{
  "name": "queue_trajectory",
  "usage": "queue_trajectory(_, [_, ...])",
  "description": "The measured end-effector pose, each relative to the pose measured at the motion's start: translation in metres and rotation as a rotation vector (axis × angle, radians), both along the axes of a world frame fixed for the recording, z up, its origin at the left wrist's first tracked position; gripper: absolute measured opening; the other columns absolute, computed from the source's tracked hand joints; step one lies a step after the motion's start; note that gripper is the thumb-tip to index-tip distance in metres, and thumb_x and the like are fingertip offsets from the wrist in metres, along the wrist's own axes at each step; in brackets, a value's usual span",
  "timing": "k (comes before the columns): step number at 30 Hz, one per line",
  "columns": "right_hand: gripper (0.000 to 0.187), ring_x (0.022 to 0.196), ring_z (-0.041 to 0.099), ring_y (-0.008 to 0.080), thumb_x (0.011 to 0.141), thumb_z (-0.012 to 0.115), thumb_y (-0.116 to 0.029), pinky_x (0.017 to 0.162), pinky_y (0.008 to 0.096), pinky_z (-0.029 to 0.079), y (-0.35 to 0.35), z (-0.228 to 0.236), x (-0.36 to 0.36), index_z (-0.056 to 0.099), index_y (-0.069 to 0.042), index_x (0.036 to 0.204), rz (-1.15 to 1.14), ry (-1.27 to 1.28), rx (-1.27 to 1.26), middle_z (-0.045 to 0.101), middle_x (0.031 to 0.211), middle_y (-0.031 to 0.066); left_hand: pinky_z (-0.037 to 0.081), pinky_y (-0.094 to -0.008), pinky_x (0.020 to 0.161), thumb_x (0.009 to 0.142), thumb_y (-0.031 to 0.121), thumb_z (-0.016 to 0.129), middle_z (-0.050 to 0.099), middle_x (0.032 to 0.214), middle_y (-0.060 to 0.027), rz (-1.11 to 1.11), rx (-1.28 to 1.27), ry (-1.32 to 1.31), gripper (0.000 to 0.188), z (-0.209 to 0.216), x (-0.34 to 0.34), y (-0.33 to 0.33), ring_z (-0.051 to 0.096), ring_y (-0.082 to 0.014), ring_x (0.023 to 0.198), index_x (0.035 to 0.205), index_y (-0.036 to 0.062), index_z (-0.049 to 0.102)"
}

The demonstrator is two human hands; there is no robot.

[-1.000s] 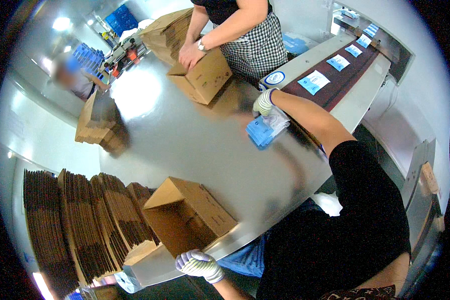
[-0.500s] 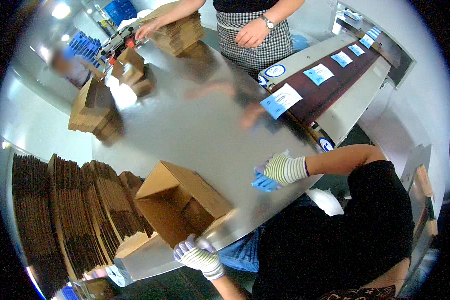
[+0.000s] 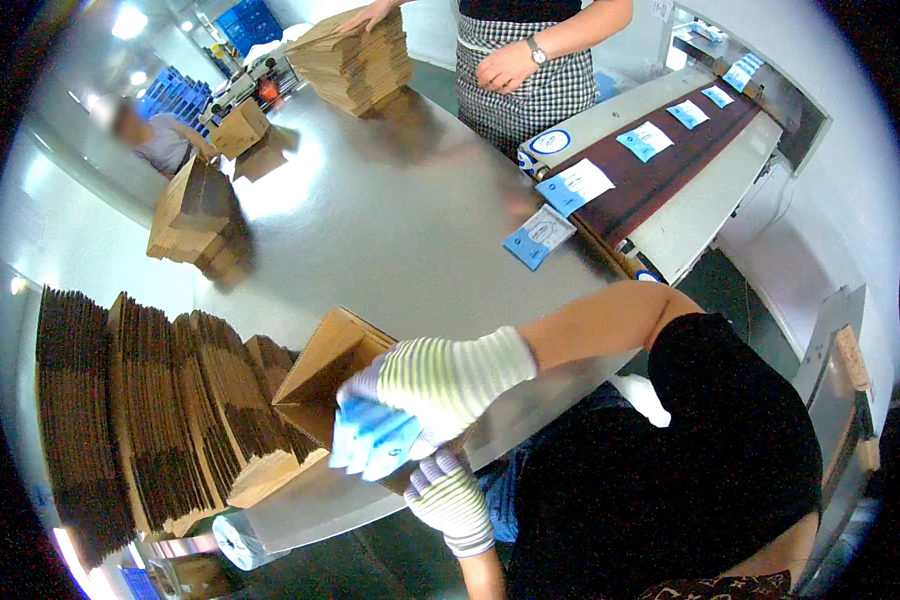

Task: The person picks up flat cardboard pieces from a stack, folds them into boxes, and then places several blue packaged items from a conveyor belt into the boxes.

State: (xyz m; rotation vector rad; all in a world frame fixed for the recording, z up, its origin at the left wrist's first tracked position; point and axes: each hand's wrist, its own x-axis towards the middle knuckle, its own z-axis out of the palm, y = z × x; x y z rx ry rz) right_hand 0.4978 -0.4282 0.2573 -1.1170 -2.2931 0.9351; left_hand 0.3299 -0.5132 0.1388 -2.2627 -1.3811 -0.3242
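My right hand point(image 3: 440, 385), in a striped knit glove, grips a bunch of blue-and-white packets point(image 3: 375, 440) over the open cardboard box point(image 3: 332, 350). Its arm reaches across the table from the right and covers much of the box. My left hand point(image 3: 450, 503), gloved alike, is closed at the near rim of the box, just below the packets. The box lies tilted with its opening toward me. A single packet point(image 3: 539, 237) rests on the table at the end of the brown conveyor belt point(image 3: 635, 185).
Tall stacks of flattened cardboard point(image 3: 160, 420) stand at the left. Across the metal table point(image 3: 370, 230) a co-worker in a checked apron point(image 3: 530, 85) touches another cardboard stack point(image 3: 355, 60). More packets point(image 3: 644, 141) ride the belt. Another person point(image 3: 160, 140) is at the far left by a box point(image 3: 238, 128).
My right hand has swung left from the table to the box, carrying the packets. My left hand has shifted slightly right. One packet has slid off the belt onto the table.
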Motion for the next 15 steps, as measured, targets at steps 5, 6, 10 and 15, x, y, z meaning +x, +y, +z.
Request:
queue_trajectory(5, [0.035, 0.084, 0.057, 0.0285, 0.078, 0.058, -0.03, 0.066, 0.0472, 0.047, 0.007, -0.095, -0.049, 0.054, -0.006, 0.104, -0.066, -0.531, 0.861, 0.06, 0.089, 0.0082, 0.039, -0.0365, 0.057, 0.075, 0.018, 0.058, 0.046, 0.068, -0.0026, -0.01, 0.002, 0.048, 0.011, 0.007, 0.012, -0.015, 0.049, -0.0196, 0.064, 0.071, 0.015, 0.048])
queue_trajectory(6, [0.035, 0.084, 0.056, 0.0275, 0.079, 0.058, -0.03, 0.064, 0.0465, 0.045, 0.002, -0.103, -0.057, 0.055, -0.006, 0.105, -0.091, -0.617, 0.9, 0.06, 0.089, 0.0078, 0.039, -0.0365, 0.057, 0.075, 0.018, 0.058, 0.046, 0.068, -0.0026, -0.01, -0.001, 0.047, 0.011, 0.009, 0.013, -0.015, 0.049, -0.0196, 0.064, 0.071, 0.015, 0.048])
queue_trajectory(10, [0.025, 0.095, 0.059, 0.0293, 0.082, 0.056, -0.028, 0.071, 0.0513, 0.051, 0.015, -0.162, -0.048, 0.064, -0.009, 0.096, 0.487, -0.724, 0.472, 0.062, 0.096, 0.0112, 0.038, -0.0365, 0.057, 0.076, 0.017, 0.057, 0.046, 0.068, -0.003, -0.019, -0.058, 0.026, 0.008, 0.003, 0.012, -0.017, 0.05, -0.0204, 0.064, 0.074, 0.0144, 0.05])
queue_trajectory(15, [0.038, 0.109, 0.054, 0.03, 0.079, 0.066, -0.027, 0.09, 0.0438, 0.046, -0.008, -0.079, -0.012, 0.058, -0.006, 0.11, 0.279, -0.179, 0.459, 0.058, 0.113, 0.0128, 0.041, -0.041, 0.062, 0.073, 0.031, 0.064, 0.05, 0.072, -0.0055, 0.048, -0.069, -0.05, 0.023, -0.008, 0.001, -0.015, 0.052, -0.0253, 0.068, 0.079, 0.0121, 0.052])
